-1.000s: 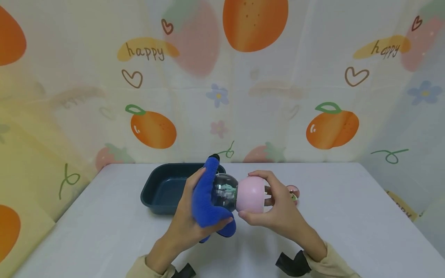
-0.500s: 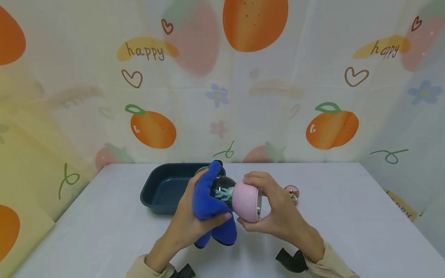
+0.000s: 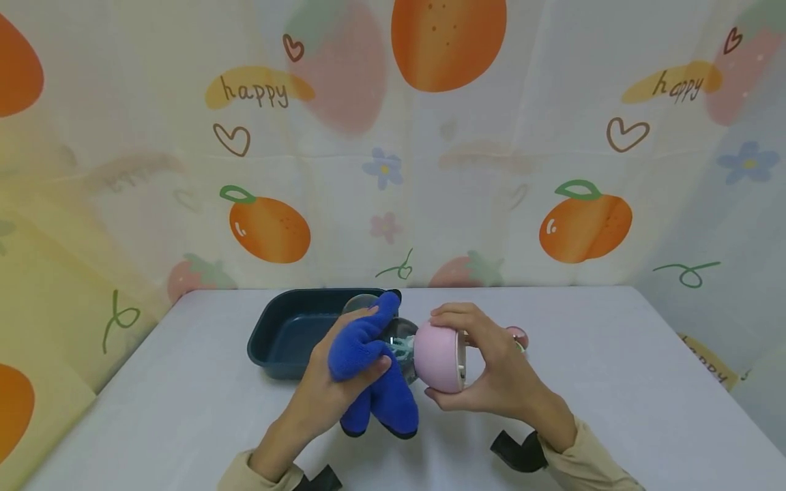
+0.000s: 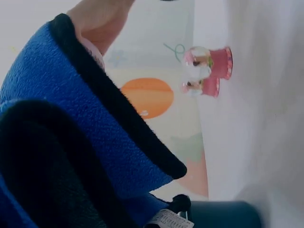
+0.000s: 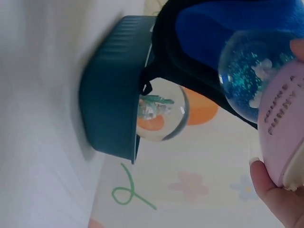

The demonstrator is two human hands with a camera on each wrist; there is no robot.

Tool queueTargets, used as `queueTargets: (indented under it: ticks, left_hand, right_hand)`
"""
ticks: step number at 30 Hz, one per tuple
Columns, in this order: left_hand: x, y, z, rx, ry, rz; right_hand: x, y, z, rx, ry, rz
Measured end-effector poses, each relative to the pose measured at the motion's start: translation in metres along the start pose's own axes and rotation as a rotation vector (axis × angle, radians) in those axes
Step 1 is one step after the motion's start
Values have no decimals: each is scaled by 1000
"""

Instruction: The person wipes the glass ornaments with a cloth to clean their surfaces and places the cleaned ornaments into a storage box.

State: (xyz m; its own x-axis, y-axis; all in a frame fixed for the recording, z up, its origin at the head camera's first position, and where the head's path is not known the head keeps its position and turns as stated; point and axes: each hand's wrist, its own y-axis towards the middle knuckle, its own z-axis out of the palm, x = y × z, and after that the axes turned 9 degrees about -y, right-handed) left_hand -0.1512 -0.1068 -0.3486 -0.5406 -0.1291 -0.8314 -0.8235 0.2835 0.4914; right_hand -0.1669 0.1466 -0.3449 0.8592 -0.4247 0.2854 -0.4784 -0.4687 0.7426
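Observation:
My left hand (image 3: 314, 392) grips a blue plush cloth (image 3: 393, 399) with black edging, its folds pressed against a clear snow globe (image 3: 404, 344). In the right wrist view, glitter and white figures float inside that globe's dome (image 5: 240, 78). Its pink base (image 3: 437, 358), with raised lettering, lies sideways in my right hand (image 3: 506, 375), pinched between thumb and fingers, underside facing right. A loop and a white label (image 4: 170, 219) show on the cloth in the left wrist view. The cloth hides part of the dome and some left fingers.
A dark teal bin (image 3: 276, 365) stands behind my left hand, with another snow globe (image 5: 164, 111) in it. Two small pink snow globes (image 4: 222, 63) stand at the right, mostly behind my right hand in the head view. A printed curtain hangs behind the white table (image 3: 589, 354).
The cloth has shifted and bunched around the dome, its loose ends hanging lower. My left hand has drawn slightly left. The snow globe has turned, bringing the base's underside edge into view.

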Motion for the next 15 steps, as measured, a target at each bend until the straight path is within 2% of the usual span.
queueTargets:
  ticks: [4,9,15]
  left_hand:
    - [-3,-1,-1,65,72,0]
    - [-4,-1,0,112,151,-51]
    - [-8,-3,0,165,190,-179]
  right_hand:
    - [1,0,-2,45,9,-4]
    - [2,1,0,73,-59,-66]
    - [4,0,1,148,-74,-77]
